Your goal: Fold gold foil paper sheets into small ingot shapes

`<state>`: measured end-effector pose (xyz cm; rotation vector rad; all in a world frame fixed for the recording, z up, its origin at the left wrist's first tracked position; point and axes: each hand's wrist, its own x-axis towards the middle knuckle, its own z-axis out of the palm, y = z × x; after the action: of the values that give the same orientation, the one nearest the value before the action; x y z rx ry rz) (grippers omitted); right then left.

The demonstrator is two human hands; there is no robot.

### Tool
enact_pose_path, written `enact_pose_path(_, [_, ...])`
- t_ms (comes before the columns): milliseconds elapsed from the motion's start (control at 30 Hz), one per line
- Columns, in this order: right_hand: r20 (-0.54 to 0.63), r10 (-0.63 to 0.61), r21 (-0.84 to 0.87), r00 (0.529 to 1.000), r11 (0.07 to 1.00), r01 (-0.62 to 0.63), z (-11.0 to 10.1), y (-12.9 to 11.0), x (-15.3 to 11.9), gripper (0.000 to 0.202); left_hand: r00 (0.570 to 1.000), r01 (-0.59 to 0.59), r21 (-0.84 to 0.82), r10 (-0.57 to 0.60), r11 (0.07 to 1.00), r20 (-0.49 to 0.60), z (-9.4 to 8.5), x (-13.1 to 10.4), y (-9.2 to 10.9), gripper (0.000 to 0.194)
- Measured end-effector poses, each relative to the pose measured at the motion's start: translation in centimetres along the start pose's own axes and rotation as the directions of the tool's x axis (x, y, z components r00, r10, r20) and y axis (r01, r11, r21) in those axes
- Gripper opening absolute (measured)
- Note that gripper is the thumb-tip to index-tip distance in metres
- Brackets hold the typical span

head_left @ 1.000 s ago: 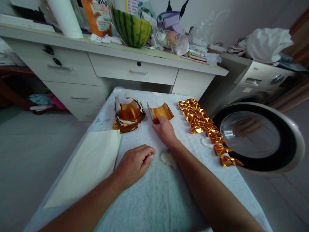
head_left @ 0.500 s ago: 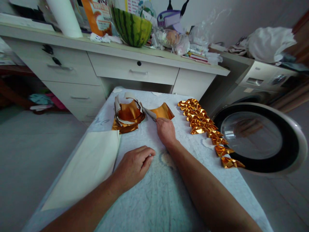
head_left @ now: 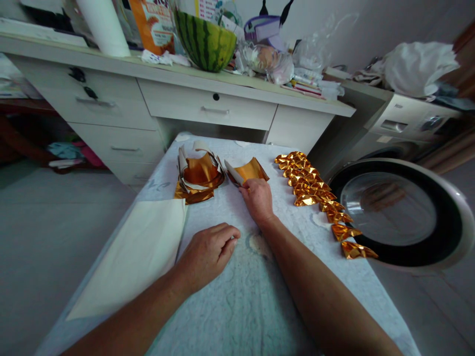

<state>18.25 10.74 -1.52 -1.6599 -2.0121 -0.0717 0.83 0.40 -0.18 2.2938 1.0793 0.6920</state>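
Note:
My right hand point(head_left: 258, 200) is closed at the near edge of a curled sheet of gold foil paper point(head_left: 251, 170), its fingertips partly hidden behind the knuckles. My left hand point(head_left: 210, 252) rests on the cloth-covered table, fingers curled in towards the thumb, and nothing shows in it. Beyond it, to the left of the curled sheet, lies a loose stack of gold foil papers point(head_left: 200, 170) with pale backs, bent into a bowl shape. Folded gold foil pieces point(head_left: 309, 185) overlap in a line along the table's right side.
A large pale sheet point(head_left: 129, 262) lies along the table's left edge. Behind the table, a white counter point(head_left: 178, 79) bears half a watermelon point(head_left: 206, 42) and plastic bags. On the right, a washing machine's open round door point(head_left: 401, 212) stands close to the table.
My right hand has shifted slightly along the near edge of the curled gold sheet, which now lies a little apart from the stack. My left hand stays in place.

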Motion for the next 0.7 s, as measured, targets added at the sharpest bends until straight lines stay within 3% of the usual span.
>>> enact_pose_path(200, [-0.032,-0.042,0.042,0.999,0.998,0.043,-0.5,0.4,-0.5,0.024,1.000,-0.001,0.000,0.001,1.000,-0.002,0.0,0.1,0.0,0.017])
enact_pose_path(500, [-0.113,0.033,0.130,0.993,0.991,-0.018,-3.7,0.1,-0.9,0.014,0.999,0.007,-0.021,-0.008,1.000,-0.043,-0.2,0.1,0.0,0.017])
enact_pose_path(600, [-0.073,0.005,0.163,0.997,0.987,0.007,-5.0,-0.1,-2.1,0.014,0.990,0.072,-0.068,-0.079,0.995,-0.116,-0.5,0.2,0.0,0.013])
enact_pose_path(700, [0.025,-0.119,0.217,0.993,0.970,0.110,-6.3,-0.6,-4.1,0.015,0.954,0.126,-0.095,-0.147,0.987,-0.262,-0.9,0.2,-0.1,0.020])
